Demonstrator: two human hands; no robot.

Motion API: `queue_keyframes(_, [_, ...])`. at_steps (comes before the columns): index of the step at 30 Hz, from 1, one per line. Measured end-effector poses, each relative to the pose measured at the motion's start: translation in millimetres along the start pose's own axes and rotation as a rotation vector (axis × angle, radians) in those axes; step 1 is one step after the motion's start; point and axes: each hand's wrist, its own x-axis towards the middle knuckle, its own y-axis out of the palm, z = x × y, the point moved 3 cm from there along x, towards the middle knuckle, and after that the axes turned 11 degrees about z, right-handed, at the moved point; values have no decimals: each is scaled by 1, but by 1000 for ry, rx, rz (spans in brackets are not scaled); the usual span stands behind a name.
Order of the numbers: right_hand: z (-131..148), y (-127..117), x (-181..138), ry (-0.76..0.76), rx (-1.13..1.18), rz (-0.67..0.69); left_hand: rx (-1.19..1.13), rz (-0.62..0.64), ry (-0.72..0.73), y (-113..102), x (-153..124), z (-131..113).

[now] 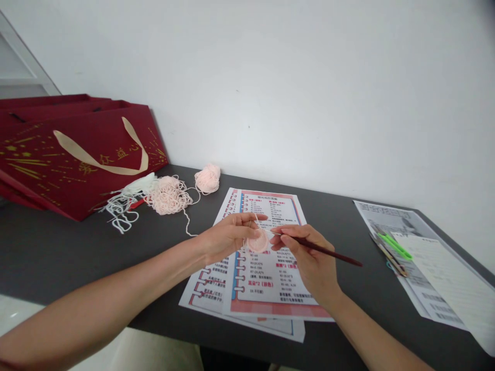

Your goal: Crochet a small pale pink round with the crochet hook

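Between thumb and fingers, my left hand (228,234) pinches a small round piece of pale pink crochet (257,243). A strand of yarn runs up over its raised index finger. My right hand (309,257) grips a crochet hook (328,251) with a dark red-brown handle, pen-like. The hook's thin metal shaft points left and reaches the top edge of the crochet piece; its very tip is too small to make out. Both hands are held above printed pattern sheets (270,307). From a loose heap of pink yarn (169,196), a strand trails toward my left wrist.
A small pink yarn ball (208,179) lies near the wall. White yarn (124,206) sits beside dark red gift bags (77,159) at the left. Toward the right are more papers (444,273), with a bright green-handled tool (398,246) and slim tools on them.
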Motion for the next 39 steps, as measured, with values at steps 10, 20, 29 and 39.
queue_keyframes(10, [4, -7, 3, -44, 84, 79, 26, 114, -81, 3, -3, -13])
queue_keyframes(20, [9, -9, 6, 25, 166, 227, -14, 263, -233, -2, -6, -13])
queue_keyframes(29, [3, -5, 10, 226, 434, 205, 248, 232, -133, 0, -5, -17])
queue_keyframes(39, [-1, 6, 7, 178, 428, 53, 404, -6, 166, 5, -1, -2])
